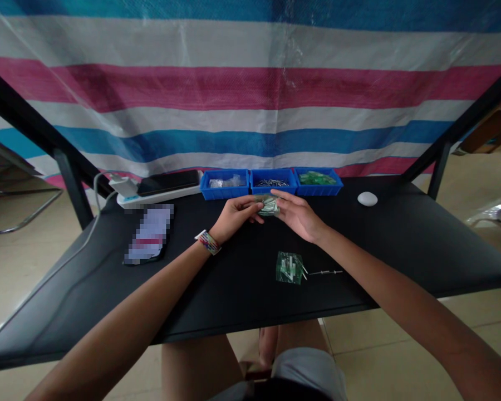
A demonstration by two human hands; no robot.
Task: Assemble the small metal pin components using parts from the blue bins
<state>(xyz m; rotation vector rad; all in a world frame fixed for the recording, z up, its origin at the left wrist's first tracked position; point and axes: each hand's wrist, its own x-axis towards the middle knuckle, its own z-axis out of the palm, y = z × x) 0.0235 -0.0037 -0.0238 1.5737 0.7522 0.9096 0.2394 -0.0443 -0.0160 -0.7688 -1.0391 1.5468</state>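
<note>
A small clear, green-tinted plastic bag (269, 205) with thin metal pins inside is held between my two hands above the table, just in front of the blue bins. My left hand (239, 214) pinches its left side between thumb and fingers. At the right end, my right hand (297, 214) grips the bag, its index finger stretched across the top edge. Nearer to me lies another green-tinted bag (289, 268) of pins, with a few pins poking out at its right. Loose thin metal pins (326, 272) lie beside it.
Three blue bins line the back: clear small bags in the left bin (225, 192), metal pins in the middle bin (274, 191), green bags in the right bin (318, 191). A phone (149, 234), a power strip (162, 195) with cable and a white mouse (367, 199) lie around.
</note>
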